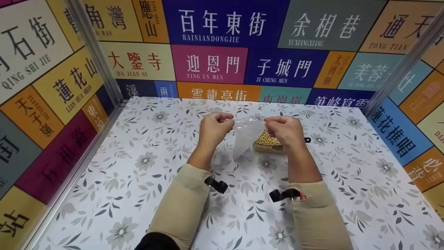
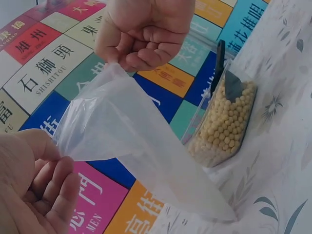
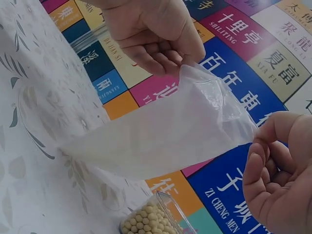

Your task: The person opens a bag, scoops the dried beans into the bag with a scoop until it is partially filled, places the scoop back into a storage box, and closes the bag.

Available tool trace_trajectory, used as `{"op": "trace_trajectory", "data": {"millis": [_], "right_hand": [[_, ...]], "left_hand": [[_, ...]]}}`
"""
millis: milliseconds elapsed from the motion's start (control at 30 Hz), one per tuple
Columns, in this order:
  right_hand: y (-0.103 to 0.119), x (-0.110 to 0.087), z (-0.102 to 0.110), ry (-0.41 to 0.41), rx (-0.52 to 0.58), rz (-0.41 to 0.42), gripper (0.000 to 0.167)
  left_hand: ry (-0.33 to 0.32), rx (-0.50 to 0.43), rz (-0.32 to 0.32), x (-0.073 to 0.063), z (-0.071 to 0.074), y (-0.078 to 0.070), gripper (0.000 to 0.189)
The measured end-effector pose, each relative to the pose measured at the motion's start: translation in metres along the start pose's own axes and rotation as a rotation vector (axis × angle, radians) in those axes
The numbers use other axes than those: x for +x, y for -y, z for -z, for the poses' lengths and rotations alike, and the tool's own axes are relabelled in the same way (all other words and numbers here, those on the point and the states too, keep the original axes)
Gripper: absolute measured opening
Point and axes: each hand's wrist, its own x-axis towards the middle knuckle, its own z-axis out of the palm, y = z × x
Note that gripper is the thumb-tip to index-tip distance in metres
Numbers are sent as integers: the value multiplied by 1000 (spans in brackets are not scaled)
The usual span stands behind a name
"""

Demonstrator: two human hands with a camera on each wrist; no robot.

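Observation:
Between the two hands hangs a translucent plastic bag (image 1: 247, 137), its lower end tapering to a corner near the tabletop. My left hand (image 1: 215, 130) pinches one upper corner between thumb and fingers. The opposite upper corner is pinched by my right hand (image 1: 286, 132). In the left wrist view the bag (image 2: 131, 131) looks flat, with creases near its top edge. Just behind the right hand stands a clear plastic box of yellow soybeans (image 2: 224, 119). A dark scoop (image 2: 233, 87) sits in the beans, its black handle (image 1: 307, 140) sticking out past the box.
A white tablecloth (image 1: 145, 194) with grey flowers and leaves covers the table. Panels printed with street names (image 1: 211, 64) wall it in at the back and both sides, with metal posts (image 1: 95, 45) at the corners.

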Motion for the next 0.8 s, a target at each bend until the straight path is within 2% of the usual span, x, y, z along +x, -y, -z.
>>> {"op": "trace_trajectory", "data": {"millis": [167,267,433,533,667,800], "right_hand": [[2,-2,0,-22,22,-14,23],[2,-3,0,-19,28,-8,24],[3,-3,1,-13,1,-22,24],[3,-2,1,-13,-14,-23,24],[3,-3,-1,-20,19,7,25],[2,-2,-1,-31,46,36,26]], "left_hand": [[83,-58,20,0,-2,0,15],[130,-77,-3,0,-4,0,19],[195,-91,-102,-2,-5,0,28],[228,-92,-188,-4,-5,0,29],[258,-41,-311,-4,-6,0,26],[299,12,-382,-5,-7,0,24]]}}
